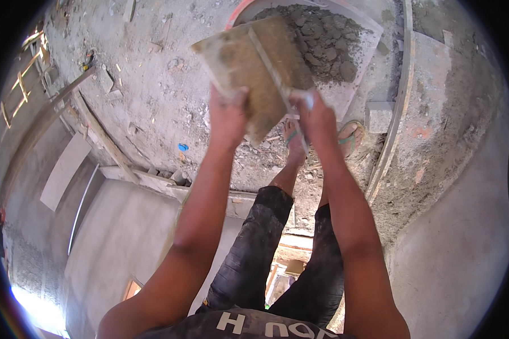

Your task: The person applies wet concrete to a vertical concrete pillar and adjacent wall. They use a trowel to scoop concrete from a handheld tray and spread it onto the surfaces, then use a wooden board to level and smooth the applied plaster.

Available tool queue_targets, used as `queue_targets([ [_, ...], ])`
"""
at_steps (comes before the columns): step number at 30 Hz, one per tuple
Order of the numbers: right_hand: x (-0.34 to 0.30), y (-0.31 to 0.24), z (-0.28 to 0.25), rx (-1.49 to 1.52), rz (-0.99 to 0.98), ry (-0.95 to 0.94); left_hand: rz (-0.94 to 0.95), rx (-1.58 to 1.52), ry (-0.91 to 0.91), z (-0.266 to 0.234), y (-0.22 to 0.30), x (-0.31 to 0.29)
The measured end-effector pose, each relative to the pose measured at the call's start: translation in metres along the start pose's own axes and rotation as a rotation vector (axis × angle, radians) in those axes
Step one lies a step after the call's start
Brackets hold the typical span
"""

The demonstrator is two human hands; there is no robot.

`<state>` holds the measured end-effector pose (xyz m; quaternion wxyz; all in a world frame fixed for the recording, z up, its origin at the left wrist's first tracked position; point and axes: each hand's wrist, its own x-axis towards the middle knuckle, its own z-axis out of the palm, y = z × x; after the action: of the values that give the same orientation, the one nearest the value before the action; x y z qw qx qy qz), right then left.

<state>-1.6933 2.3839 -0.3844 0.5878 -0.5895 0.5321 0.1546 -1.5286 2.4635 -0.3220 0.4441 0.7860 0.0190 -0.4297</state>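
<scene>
Both hands, left (227,116) and right (316,116), clamp the board's (249,68) near edge; it looks stiff, gritty, fairly heavy.

Both hands, the left hand (227,116) and the right hand (316,116), are closed on the near edge of a flat mortar-smeared board (254,68), which fills the space straight ahead; just beyond it a pan of grey mortar (328,45) blocks the way forward; below the hands stand the person's two sandalled feet (322,138) amid rubble; a grey block (379,116) lies just right of the feet, with a long plank (398,113) beside it; to the left the concrete floor (152,85) lies open, with only small chips, up to slanting timbers (96,133).
</scene>
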Motion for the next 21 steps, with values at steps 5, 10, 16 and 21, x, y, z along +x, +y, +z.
queue_targets([
  [5,0.037,0.077,0.036,-0.07,0.159,0.127,0.01,-0.013,0.04,0.006,-0.029,0.021],
  [10,0.048,0.07,0.052,-0.151,0.107,0.17,-0.023,-0.078,-0.001,-0.011,-0.017,0.038],
  [16,0.052,0.074,0.034,-0.064,0.262,0.213,0.106,0.122,-0.007,0.028,-0.001,0.019],
  [21,0.08,0.083,0.027,-0.154,0.176,0.265,0.087,0.123,-0.011,0.038,-0.001,0.026],
])
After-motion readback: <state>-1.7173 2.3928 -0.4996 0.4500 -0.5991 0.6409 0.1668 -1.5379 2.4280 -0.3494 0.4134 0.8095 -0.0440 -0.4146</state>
